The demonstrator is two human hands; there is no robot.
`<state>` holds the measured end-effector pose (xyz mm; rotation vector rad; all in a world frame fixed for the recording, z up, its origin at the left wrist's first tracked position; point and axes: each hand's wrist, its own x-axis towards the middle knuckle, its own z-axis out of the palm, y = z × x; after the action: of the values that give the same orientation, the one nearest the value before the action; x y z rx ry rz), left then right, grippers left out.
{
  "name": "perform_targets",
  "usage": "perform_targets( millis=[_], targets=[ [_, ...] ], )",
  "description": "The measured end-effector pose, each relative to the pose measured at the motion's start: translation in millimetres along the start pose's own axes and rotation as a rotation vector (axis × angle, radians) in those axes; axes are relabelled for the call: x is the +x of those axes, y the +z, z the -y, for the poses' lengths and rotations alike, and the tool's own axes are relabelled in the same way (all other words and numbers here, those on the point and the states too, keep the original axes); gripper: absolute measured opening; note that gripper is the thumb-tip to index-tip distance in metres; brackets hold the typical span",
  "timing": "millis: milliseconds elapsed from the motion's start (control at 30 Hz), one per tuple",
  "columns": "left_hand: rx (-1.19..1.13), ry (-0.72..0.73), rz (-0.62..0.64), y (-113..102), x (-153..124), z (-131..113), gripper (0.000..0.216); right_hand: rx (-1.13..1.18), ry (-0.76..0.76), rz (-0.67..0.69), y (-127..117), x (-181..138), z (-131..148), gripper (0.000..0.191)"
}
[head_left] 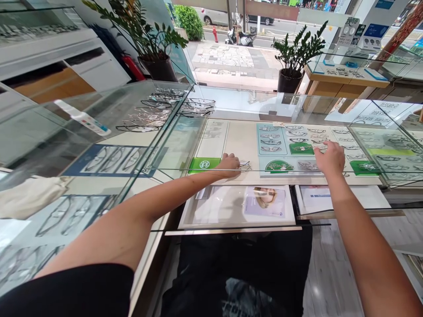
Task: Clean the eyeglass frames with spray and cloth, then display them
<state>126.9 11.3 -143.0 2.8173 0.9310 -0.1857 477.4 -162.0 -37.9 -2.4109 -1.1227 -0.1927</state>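
Note:
Both my arms reach into a glass display case (185, 127) of eyeglasses. My left hand (229, 164) rests knuckles-up on the beige shelf, fingers curled around a thin-framed pair of glasses (245, 165) beside a green sign (204, 164). My right hand (329, 157) hovers over a pale blue tray (271, 138) area with rows of glasses, its fingers bent down onto a pair that I cannot make out clearly. A green fan-shaped label (279, 166) lies between the hands.
A lower drawer holds a leaflet with a printed portrait (265, 201). More glasses lie on the left glass counter (158, 112). Two potted plants (294, 57) stand by the window, and another counter (343, 75) stands at the far right.

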Motion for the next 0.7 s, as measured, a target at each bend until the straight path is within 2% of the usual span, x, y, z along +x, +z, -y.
perform_targets(
  millis=[133, 500, 700],
  targets=[
    [0.006, -0.008, -0.026, -2, 3, 3, 0.035, 0.010, 0.003, -0.007, 1, 0, -1, 0.045],
    [0.044, -0.044, -0.080, 3, 30, 12, 0.035, 0.010, 0.007, 0.008, -3, -2, 3, 0.048],
    [0.041, -0.024, -0.095, 4, 34, 18, 0.037, 0.005, 0.004, 0.012, -3, -3, 3, 0.048]
  ],
)
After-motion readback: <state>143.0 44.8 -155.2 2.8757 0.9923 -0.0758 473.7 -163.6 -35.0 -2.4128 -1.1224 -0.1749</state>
